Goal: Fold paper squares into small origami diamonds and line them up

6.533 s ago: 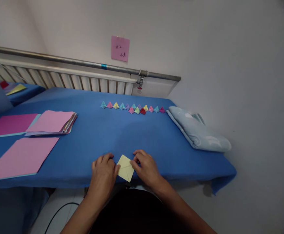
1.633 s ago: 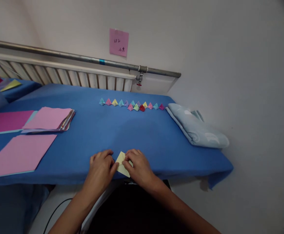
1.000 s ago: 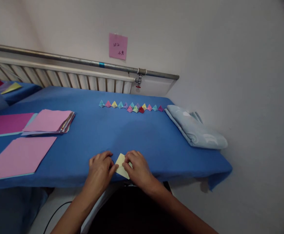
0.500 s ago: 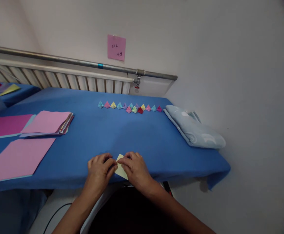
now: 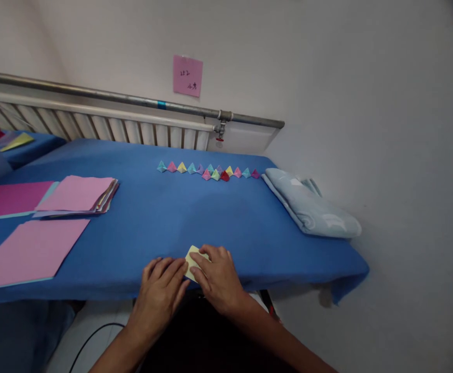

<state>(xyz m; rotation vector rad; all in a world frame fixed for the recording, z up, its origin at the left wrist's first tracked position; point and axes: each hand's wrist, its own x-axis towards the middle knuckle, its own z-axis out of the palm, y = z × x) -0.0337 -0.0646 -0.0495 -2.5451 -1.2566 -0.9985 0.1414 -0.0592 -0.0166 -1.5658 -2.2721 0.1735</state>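
Observation:
A small pale yellow folded paper (image 5: 191,256) lies near the front edge of the blue table (image 5: 180,212). My right hand (image 5: 215,277) lies over its right part, fingers bent and pressing down on it. My left hand (image 5: 160,290) rests beside it on the left, fingers stretched flat, fingertips touching the paper's lower left edge. Most of the paper is hidden under my hands.
A row of several small coloured folded paper pieces (image 5: 207,171) lies at the table's far side. A stack of pink sheets (image 5: 76,195), a single pink sheet (image 5: 32,252) and a magenta sheet (image 5: 9,199) lie at left. A folded light-blue cloth (image 5: 310,204) sits at right. A radiator (image 5: 94,127) runs behind.
My right hand has slid left over the yellow paper and now covers most of it. My left hand has drawn back toward the table edge and flattened out.

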